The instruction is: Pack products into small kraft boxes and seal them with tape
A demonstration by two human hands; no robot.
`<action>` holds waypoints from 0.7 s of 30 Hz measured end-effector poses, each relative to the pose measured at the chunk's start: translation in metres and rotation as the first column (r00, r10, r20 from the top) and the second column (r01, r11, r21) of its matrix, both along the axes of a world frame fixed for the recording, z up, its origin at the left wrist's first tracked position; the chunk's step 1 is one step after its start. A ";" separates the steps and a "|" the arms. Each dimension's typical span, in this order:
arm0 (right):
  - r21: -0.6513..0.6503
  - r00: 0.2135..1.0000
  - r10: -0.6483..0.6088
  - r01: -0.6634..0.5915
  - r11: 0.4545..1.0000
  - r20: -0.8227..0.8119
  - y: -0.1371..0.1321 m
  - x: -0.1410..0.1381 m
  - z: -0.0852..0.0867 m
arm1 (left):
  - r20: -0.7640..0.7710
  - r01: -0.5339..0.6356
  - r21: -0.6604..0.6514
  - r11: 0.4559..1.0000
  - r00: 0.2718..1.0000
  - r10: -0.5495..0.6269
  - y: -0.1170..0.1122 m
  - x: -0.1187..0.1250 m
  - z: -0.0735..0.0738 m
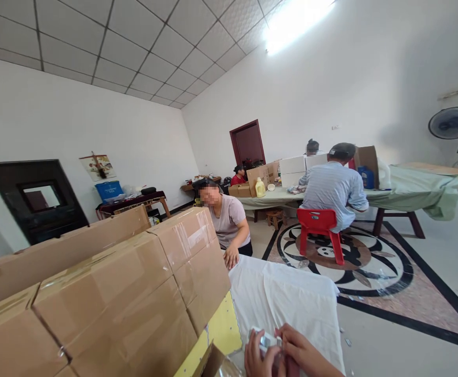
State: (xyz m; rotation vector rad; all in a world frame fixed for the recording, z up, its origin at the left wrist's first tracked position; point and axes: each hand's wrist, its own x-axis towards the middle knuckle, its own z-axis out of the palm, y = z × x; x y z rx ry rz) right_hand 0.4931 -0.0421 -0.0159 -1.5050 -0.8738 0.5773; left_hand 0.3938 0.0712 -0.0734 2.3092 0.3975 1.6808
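At the bottom edge of the head view my left hand [255,360] and my right hand [298,352] are closed together round a small white and shiny object [263,339]; I cannot make out what it is. They hover over a table covered with a white cloth [287,298]. A yellow sheet [221,330] lies just left of my hands. Stacked, taped cardboard boxes [127,293] rise close on my left.
A person in a grey shirt [229,220] leans on the far end of the cloth. Another person sits on a red stool [320,226] at a long covered table [410,191] with boxes and bottles. A standing fan [454,125] is at right.
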 end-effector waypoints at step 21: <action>-0.028 0.997 0.079 -0.079 0.996 -0.014 -0.001 0.005 -0.004 | 0.010 -0.029 -0.210 0.977 0.999 0.032 -0.015 -0.008 0.011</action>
